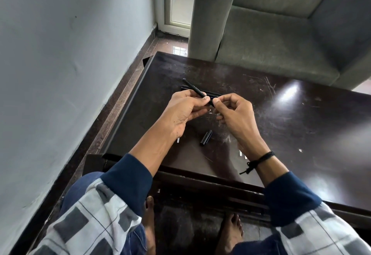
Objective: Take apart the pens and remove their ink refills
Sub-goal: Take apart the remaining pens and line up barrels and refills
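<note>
Left hand [185, 112]: fingers curled round the black pen [195, 89], thumb pressed on the barrel.
Right hand [235, 115]: thumb and forefinger pinch the pen's near end.
Pen: held above the table [291, 118] between both hands, its far end slanting away to the left.
Cap [206, 137]: lies loose on the table between the wrists.
Other pens [214, 93]: lying on the table just behind the held one (number unclear).
Sofa [281, 43]: grey, beyond the table.

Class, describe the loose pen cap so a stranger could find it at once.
Find the dark scratched table in front of the grey sofa. Nearer the person than the left hand and right hand, between the wrists, lies a black cap. It is short, alone and untouched, unlike the long pens beyond the hands.
</note>
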{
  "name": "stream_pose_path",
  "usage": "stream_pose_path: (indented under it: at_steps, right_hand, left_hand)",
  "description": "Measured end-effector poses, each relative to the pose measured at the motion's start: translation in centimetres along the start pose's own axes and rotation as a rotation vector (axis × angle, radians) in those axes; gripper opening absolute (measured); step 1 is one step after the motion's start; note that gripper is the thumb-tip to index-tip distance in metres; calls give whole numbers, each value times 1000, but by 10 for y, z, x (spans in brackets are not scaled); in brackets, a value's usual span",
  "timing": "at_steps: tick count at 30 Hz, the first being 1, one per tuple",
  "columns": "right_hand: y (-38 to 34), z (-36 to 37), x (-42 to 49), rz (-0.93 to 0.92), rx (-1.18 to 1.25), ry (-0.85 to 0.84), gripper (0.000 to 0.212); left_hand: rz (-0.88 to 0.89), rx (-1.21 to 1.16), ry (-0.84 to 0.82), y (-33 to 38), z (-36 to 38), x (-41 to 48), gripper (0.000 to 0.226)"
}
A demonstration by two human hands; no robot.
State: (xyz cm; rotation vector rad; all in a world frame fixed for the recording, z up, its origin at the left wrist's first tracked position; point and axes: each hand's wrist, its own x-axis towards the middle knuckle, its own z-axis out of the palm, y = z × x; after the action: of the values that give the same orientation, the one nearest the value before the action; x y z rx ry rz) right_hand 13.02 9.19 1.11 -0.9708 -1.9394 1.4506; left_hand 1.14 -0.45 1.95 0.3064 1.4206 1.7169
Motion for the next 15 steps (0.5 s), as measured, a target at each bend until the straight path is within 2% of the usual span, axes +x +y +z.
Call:
stream_pose_path:
  at_steps: [6, 15]
  right_hand:
    - [3, -2, 1, -36, -12, -11, 6]
    - [3, -3, 1, -49, -31, 0, 13]
  left_hand:
    - [0, 0, 1, -1, 0, -1, 15]
    - [16, -19, 11, 2, -1, -2, 15]
